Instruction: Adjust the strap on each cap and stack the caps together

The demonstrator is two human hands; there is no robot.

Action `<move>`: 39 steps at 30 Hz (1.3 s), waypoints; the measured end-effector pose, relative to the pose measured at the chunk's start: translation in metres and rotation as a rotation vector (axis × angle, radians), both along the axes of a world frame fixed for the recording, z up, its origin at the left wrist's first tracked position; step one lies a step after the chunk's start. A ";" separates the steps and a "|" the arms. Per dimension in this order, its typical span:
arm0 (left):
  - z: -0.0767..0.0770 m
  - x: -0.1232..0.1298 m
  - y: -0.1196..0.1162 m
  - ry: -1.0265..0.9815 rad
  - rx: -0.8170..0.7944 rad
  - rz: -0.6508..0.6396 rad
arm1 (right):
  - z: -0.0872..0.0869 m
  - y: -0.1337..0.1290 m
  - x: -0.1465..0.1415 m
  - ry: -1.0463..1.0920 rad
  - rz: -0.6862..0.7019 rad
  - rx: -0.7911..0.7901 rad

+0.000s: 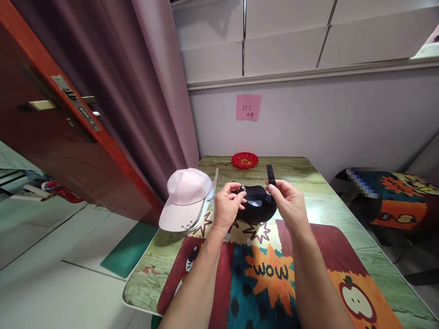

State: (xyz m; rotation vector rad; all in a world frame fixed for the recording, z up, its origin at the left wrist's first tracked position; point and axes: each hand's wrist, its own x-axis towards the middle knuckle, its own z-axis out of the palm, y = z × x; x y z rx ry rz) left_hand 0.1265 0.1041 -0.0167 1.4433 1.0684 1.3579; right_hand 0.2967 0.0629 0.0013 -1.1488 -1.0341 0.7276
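A black cap (259,211) sits at the middle of the table, its back opening and strap turned up between my hands. My left hand (229,204) pinches the metal buckle (242,188) at the cap's left side. Between the thumb and fingers of my right hand (287,201) is the black strap (270,175), its free end pointing up. Left of my hands, a pale pink cap (190,187) rests on other light caps at the table's edge, with a light strap (216,177) sticking up behind.
A red scalloped dish (244,160) stands at the back of the wooden-patterned table (144,278). A colourful mat (254,283) covers the front. An open door (85,151) is on the left, and a stool (404,196) with a patterned cover on the right.
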 end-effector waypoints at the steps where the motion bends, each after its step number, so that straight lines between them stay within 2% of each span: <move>1: 0.000 0.000 0.000 -0.026 -0.020 -0.027 | 0.002 -0.002 0.002 0.012 -0.016 0.016; 7: 0.001 0.002 -0.004 0.050 0.040 -0.082 | 0.006 -0.006 0.002 0.079 0.033 0.024; 15: 0.003 0.005 -0.006 -0.019 -0.018 -0.072 | -0.010 0.005 -0.009 -0.242 0.090 -0.076; 19: 0.004 0.005 -0.008 -0.034 -0.031 -0.091 | -0.016 0.008 -0.007 -0.317 0.110 -0.096; 30: 0.002 0.002 -0.009 -0.065 -0.063 -0.139 | -0.021 0.013 -0.007 -0.243 0.148 -0.177; 36: 0.001 0.002 -0.008 -0.023 -0.047 -0.109 | -0.021 0.014 -0.010 -0.184 0.226 -0.186; 39: 0.001 0.002 -0.008 -0.069 -0.072 -0.113 | -0.018 0.012 -0.010 -0.131 0.262 -0.199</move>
